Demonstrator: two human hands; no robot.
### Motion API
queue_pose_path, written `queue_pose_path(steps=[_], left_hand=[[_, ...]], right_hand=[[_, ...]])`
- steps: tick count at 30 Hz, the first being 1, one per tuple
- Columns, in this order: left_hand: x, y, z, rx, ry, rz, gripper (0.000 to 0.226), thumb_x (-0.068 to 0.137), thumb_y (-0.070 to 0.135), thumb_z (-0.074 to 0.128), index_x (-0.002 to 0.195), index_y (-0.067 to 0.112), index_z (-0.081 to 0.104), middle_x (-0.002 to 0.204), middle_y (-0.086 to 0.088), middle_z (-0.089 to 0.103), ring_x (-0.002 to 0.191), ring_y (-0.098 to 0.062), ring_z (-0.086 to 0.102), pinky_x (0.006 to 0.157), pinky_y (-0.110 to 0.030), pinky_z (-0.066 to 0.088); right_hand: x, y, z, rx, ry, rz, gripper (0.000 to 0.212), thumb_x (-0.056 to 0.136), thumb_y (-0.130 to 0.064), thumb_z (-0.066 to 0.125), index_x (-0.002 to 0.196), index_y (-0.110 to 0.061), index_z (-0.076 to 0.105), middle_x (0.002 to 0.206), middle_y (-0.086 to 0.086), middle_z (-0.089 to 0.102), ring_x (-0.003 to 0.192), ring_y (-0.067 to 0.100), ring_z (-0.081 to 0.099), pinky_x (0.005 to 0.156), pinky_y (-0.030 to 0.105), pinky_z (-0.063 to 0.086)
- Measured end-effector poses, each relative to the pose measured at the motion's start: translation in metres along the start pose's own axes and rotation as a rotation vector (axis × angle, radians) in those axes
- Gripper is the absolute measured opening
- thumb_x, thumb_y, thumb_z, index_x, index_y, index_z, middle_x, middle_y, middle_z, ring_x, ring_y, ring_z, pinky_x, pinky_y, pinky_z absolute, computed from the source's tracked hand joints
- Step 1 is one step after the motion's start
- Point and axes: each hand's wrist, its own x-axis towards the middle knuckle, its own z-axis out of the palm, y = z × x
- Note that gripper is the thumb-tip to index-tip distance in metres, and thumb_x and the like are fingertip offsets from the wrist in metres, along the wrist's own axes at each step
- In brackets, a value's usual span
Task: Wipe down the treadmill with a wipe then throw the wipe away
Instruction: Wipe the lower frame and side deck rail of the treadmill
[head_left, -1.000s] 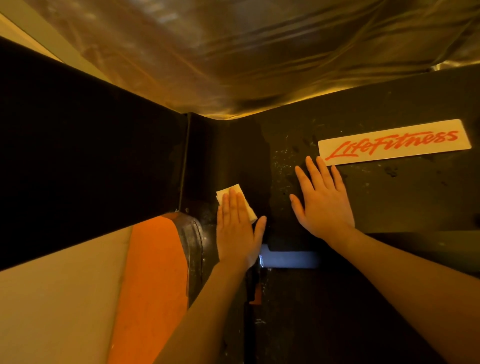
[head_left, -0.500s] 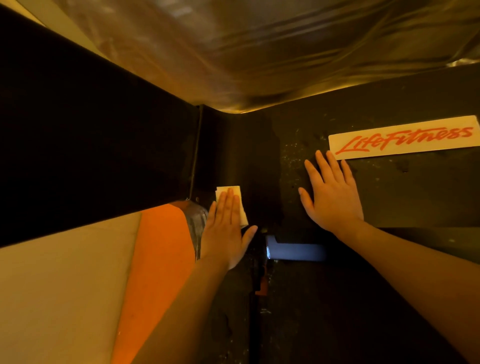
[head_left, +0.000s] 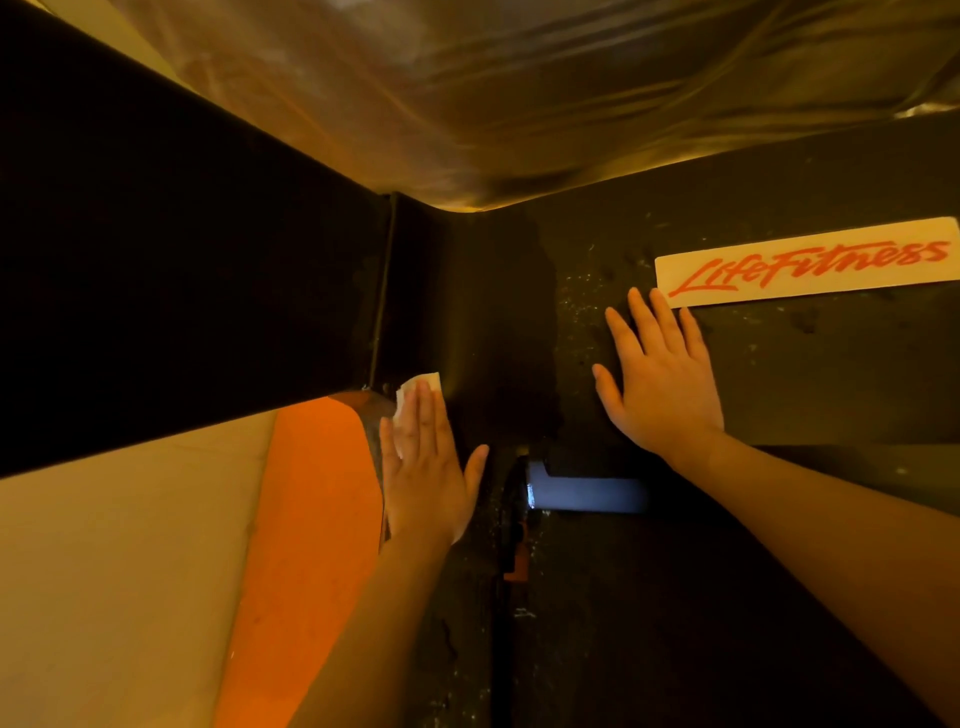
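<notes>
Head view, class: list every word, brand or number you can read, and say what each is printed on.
"LifeFitness": red script on the pale rectangular sticker stuck to the dark speckled treadmill surface, just beyond the right hand.
No other text or numbers are visible.

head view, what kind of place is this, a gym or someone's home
Probably a gym, though a home setup can't be ruled out. The dark surface carries a Life Fitness label, a fitness equipment brand, and the left hand presses a wipe flat on the treadmill while the right hand rests flat nearby.
</notes>
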Motion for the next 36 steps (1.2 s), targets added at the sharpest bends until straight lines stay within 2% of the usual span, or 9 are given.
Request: queue_pose_path(steps=[4,8,11,18,21,25,27,32,36], left_hand=[[-0.006,0.032,0.001,-0.223,-0.075,-0.03,0.089,0.091,0.067,-0.017,0.157,0.008,-0.006,0.164,-0.011,-0.015,0.149,-0.022,-0.024,0.12,-0.041,-0.017],[-0.015,0.058,-0.006,-0.359,-0.138,0.174,0.091,0.083,0.073,-0.02,0.154,0.015,-0.02,0.16,-0.003,-0.029,0.146,-0.014,-0.032,0.116,-0.033,-0.024],[-0.014,0.049,-0.007,-0.377,-0.142,0.252,0.08,0.092,0.07,-0.004,0.154,0.021,-0.019,0.161,0.002,-0.026,0.145,-0.008,-0.031,0.116,-0.027,-0.022],[-0.04,0.024,0.011,-0.371,-0.096,-0.029,0.082,0.093,0.067,-0.002,0.155,0.014,-0.017,0.162,-0.003,-0.024,0.148,-0.015,-0.026,0.123,-0.036,-0.008],[-0.048,0.052,0.008,-0.468,-0.109,0.085,0.082,0.095,0.067,0.002,0.156,0.016,-0.013,0.163,-0.003,-0.022,0.149,-0.014,-0.025,0.12,-0.032,-0.016],[-0.052,0.064,0.012,-0.376,-0.063,0.269,0.081,0.097,0.066,-0.002,0.158,0.012,-0.006,0.165,-0.006,-0.012,0.152,-0.016,-0.016,0.122,-0.034,-0.008],[-0.056,0.052,0.015,-0.359,-0.057,0.218,0.08,0.097,0.065,-0.003,0.157,0.013,-0.009,0.164,-0.004,-0.017,0.151,-0.015,-0.02,0.122,-0.033,-0.01],[-0.072,0.023,0.022,-0.402,-0.102,-0.114,0.08,0.093,0.066,-0.003,0.154,0.017,-0.02,0.159,0.0,-0.03,0.147,-0.014,-0.028,0.118,-0.03,-0.017],[-0.07,0.038,0.019,-0.461,-0.1,-0.158,0.082,0.093,0.066,0.001,0.156,0.016,-0.016,0.161,0.0,-0.025,0.148,-0.015,-0.026,0.118,-0.031,-0.016]], right_hand=[[-0.001,-0.001,0.0,-0.003,0.01,0.0,0.068,0.096,-0.052,0.033,0.151,-0.012,0.038,0.16,0.017,0.028,0.151,0.033,0.017,0.121,0.051,0.016],[-0.001,-0.002,-0.001,-0.014,-0.004,0.002,0.068,0.097,-0.051,0.033,0.152,-0.012,0.037,0.161,0.017,0.027,0.151,0.033,0.016,0.121,0.052,0.017],[0.0,-0.001,-0.001,-0.021,-0.016,0.001,0.065,0.1,-0.049,0.039,0.153,-0.013,0.034,0.162,0.016,0.024,0.152,0.032,0.013,0.122,0.051,0.015],[-0.001,-0.001,-0.005,-0.021,-0.07,-0.023,0.065,0.102,-0.053,0.035,0.154,-0.014,0.032,0.162,0.017,0.022,0.152,0.034,0.011,0.122,0.052,0.01],[-0.011,-0.008,-0.006,0.01,-0.063,-0.058,0.062,0.102,-0.049,0.027,0.152,-0.013,0.038,0.161,0.016,0.025,0.151,0.033,0.015,0.121,0.052,0.011],[-0.036,-0.03,0.001,0.05,-0.038,-0.156,0.061,0.1,-0.046,0.023,0.147,-0.013,0.044,0.159,0.016,0.032,0.149,0.034,0.023,0.119,0.053,0.019],[-0.046,-0.042,0.004,0.049,-0.052,-0.221,0.059,0.1,-0.045,0.024,0.148,-0.015,0.043,0.159,0.015,0.031,0.149,0.033,0.022,0.12,0.052,0.019],[-0.059,-0.064,0.015,0.015,-0.125,-0.29,0.057,0.103,-0.047,0.027,0.151,-0.019,0.038,0.161,0.013,0.027,0.151,0.032,0.018,0.121,0.052,0.017],[-0.06,-0.063,0.019,-0.018,-0.13,-0.296,0.058,0.101,-0.047,0.034,0.152,-0.02,0.035,0.162,0.013,0.024,0.152,0.031,0.015,0.122,0.052,0.016]])
